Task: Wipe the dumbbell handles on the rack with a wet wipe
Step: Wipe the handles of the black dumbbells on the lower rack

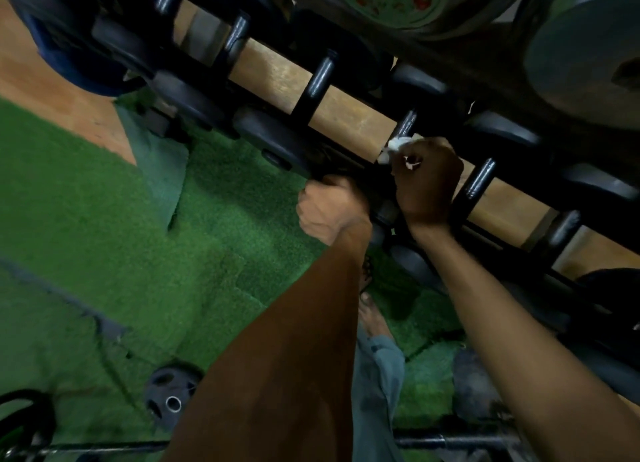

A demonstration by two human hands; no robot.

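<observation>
A row of black dumbbells lies across the rack (349, 115), which runs from upper left to lower right. My right hand (427, 184) is wrapped round the handle of one dumbbell (407, 123) with a white wet wipe (394, 147) bunched under its fingers; the wipe pokes out at the top of the fist. My left hand (330, 208) is curled round the dark front edge of the rack, just left of the right hand. What exactly its fingers hold is hidden in shadow. Neighbouring handles (320, 77) (479, 181) are bare.
Large weight plates (581, 56) hang above the rack at the upper right. Green turf (173, 253) covers the floor below. A small black plate (169, 392) and a barbell (450, 441) lie on the turf near my feet. Wooden floor shows at the upper left.
</observation>
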